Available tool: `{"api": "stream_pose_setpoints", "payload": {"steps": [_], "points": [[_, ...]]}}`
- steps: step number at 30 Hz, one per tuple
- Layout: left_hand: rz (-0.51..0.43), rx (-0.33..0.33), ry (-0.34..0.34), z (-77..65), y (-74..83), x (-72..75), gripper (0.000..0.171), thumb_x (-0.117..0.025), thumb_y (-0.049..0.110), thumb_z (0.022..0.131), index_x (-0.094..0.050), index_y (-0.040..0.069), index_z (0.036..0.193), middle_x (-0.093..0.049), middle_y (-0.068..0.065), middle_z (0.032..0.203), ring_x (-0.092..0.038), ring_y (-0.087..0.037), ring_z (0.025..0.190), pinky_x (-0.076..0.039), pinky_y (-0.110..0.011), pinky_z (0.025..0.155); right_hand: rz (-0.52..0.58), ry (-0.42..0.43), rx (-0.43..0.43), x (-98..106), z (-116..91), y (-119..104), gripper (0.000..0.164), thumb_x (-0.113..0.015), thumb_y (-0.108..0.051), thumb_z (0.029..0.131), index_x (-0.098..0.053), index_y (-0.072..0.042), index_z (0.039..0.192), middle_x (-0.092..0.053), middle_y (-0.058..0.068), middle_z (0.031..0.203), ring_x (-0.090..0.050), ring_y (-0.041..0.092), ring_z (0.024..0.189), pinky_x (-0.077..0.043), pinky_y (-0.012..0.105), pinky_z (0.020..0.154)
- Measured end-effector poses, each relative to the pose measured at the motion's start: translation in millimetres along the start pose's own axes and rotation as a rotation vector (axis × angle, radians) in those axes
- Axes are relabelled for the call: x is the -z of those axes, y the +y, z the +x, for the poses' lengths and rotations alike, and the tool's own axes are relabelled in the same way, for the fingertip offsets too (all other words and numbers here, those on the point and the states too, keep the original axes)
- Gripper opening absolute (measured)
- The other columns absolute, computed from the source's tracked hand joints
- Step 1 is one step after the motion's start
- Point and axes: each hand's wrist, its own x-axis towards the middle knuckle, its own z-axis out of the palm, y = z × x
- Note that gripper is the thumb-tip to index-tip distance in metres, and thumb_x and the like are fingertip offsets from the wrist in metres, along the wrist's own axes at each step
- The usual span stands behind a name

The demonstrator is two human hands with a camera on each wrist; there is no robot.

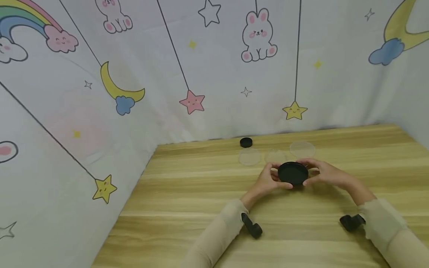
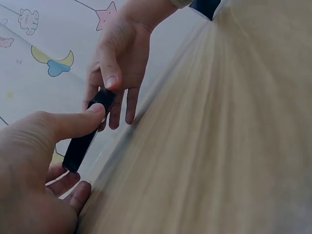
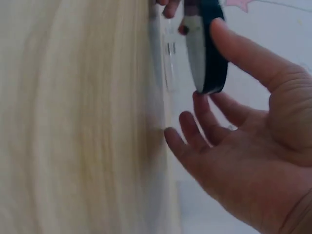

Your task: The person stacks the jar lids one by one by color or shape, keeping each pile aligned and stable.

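Observation:
A round, shallow black lid with a raised rim (image 1: 293, 173) is held above the wooden table between both hands. The left hand (image 1: 268, 180) grips its left edge, thumb on the near side and fingers curled behind. From the opposite side, the right hand (image 1: 325, 174) pinches the rim between thumb and fingers. In the left wrist view the lid (image 2: 80, 151) appears edge-on, with the left thumb pressing its side. The right wrist view shows a pale underside on the lid (image 3: 214, 63) and the lower right fingers spread apart below it.
Behind the hands lie three clear round discs: a left one (image 1: 249, 156), a middle one (image 1: 276, 156) and a right one (image 1: 302, 149). A small black round cap (image 1: 246, 142) stands near the table's back edge. A patterned white curtain (image 1: 221, 74) hangs behind the table (image 1: 187, 208).

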Motion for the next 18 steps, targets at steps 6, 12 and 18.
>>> {"api": "stream_pose_setpoints", "payload": {"steps": [6, 12, 18], "points": [[0.081, -0.001, -0.015, 1.2, -5.3, 0.9, 0.070, -0.085, 0.006, 0.072, -0.048, 0.004, 0.132, -0.056, -0.007, 0.117, -0.047, 0.000, 0.089, -0.043, -0.012, 0.082, 0.013, -0.049, -0.025, -4.6, 3.8, 9.3, 0.077, -0.076, -0.015, 0.084, -0.034, 0.009, 0.143, -0.041, 0.033, 0.143, -0.043, 0.047, 0.129, -0.045, 0.033, 0.099], [0.147, -0.009, -0.025, -1.3, -7.6, 2.0, 0.071, -0.087, 0.007, 0.070, -0.050, 0.002, 0.131, -0.056, -0.010, 0.120, -0.048, -0.002, 0.093, -0.042, -0.013, 0.084, 0.008, -0.040, -0.020, -8.7, 2.9, 13.3, 0.074, -0.077, -0.014, 0.082, -0.037, 0.007, 0.141, -0.044, 0.031, 0.141, -0.046, 0.042, 0.126, -0.043, 0.016, 0.090], [0.193, -0.023, -0.038, -2.4, -6.1, 2.3, 0.072, -0.087, 0.010, 0.071, -0.050, 0.003, 0.132, -0.058, -0.011, 0.124, -0.050, -0.002, 0.097, -0.042, -0.012, 0.087, -0.005, -0.034, -0.015, -9.3, 1.7, 14.6, 0.076, -0.078, -0.015, 0.081, -0.038, 0.007, 0.141, -0.044, 0.031, 0.141, -0.045, 0.043, 0.126, -0.043, 0.017, 0.090]]}}
